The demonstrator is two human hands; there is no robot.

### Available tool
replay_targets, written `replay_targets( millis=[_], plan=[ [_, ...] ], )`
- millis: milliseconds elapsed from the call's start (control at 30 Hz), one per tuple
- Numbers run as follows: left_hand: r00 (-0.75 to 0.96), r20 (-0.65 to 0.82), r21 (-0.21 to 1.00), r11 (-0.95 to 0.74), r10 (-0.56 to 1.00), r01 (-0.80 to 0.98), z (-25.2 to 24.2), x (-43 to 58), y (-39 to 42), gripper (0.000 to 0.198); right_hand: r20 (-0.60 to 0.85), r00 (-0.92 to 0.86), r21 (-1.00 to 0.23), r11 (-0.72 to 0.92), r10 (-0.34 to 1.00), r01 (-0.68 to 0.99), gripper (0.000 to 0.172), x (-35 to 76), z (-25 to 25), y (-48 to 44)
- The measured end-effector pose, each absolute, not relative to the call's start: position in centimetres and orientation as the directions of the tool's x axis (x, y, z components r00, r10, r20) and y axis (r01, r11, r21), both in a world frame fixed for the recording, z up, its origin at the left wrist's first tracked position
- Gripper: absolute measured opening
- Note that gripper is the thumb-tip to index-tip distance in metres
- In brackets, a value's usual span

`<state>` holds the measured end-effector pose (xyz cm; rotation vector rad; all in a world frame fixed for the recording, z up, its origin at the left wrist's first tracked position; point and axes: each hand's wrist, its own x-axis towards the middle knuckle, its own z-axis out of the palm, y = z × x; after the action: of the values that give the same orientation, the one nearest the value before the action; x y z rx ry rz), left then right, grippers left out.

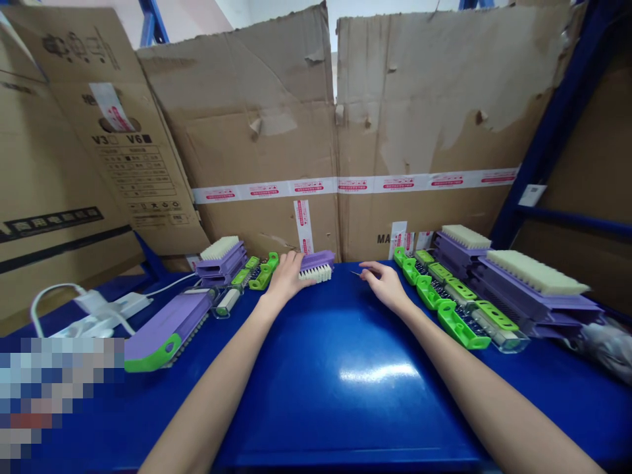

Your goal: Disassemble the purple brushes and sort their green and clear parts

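Note:
My left hand (286,276) is closed round the left end of a purple brush (320,259), which lies on its side with its white bristle tufts towards me. Between thumb and fingertips of my right hand (382,283) is a thin, pointed metal piece (355,273), too small to name surely. It points left, apart from the brush. Left of my left hand lies a bright green end piece (265,271). Several more green end pieces (429,293) stand in a row right of my right hand, beside clear-cased parts with green frames (459,289).
Purple housings with cream bristle pads (536,271) are stacked at the right, and another bristle-topped stack (220,249) stands at the left. A purple brush unit with a green end (170,322) lies near a white power strip (113,309). Cardboard sheets (257,145) wall the back of the blue table (316,382).

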<state>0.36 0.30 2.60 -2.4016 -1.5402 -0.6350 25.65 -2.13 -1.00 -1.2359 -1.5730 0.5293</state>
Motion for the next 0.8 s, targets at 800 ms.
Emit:
replay_targets(
  millis=[800],
  plan=[
    [0.312, 0.604, 0.450, -0.637, 0.733, 0.626, 0.7, 2.3, -2.0, 0.053, 0.403, -0.186, -0.761, 0.440, 0.896, 0.476, 0.047, 25.1, 0.4, -3.2]
  ],
)
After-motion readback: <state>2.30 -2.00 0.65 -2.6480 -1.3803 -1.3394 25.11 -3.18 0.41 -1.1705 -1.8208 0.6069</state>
